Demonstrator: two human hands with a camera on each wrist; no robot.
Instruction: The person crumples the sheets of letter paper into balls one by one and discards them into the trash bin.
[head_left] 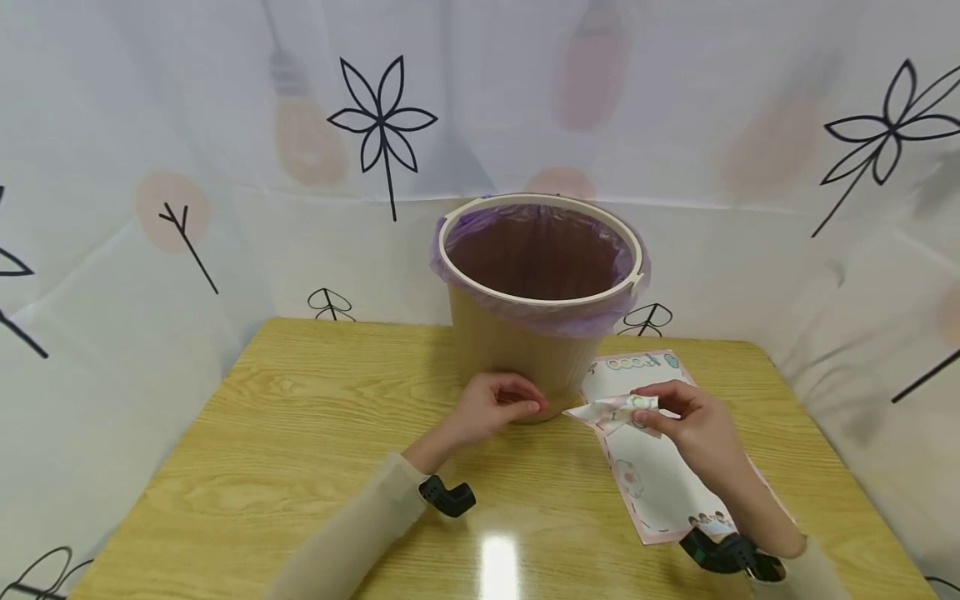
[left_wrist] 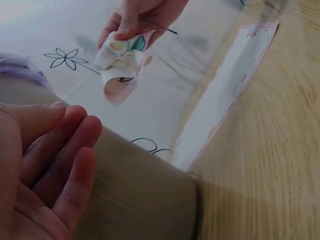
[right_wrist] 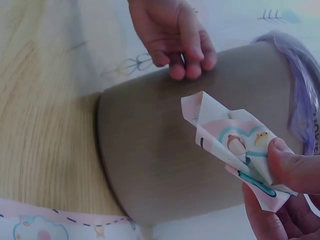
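Note:
My right hand (head_left: 703, 433) pinches a crumpled piece of printed paper (right_wrist: 235, 142) between thumb and fingers. Pink edging and small cartoon drawings show on the folded paper. In the head view it hangs just above a flat sheet of the same kind of paper (head_left: 652, 479) on the table. My left hand (head_left: 483, 408) holds nothing; its fingers are loosely bent in front of the lower wall of a beige bin (head_left: 510, 346). Whether those fingertips touch the bin, I cannot tell. A purple plastic bag (head_left: 573, 321) lines the bin and folds over its rim.
The bin stands upright at the back of a wooden table (head_left: 300, 433). Behind it and along the sides hangs a white cloth (head_left: 480, 108) with printed flowers. Deep inside the bin is dark. Black straps with small devices (head_left: 447, 497) sit on both wrists.

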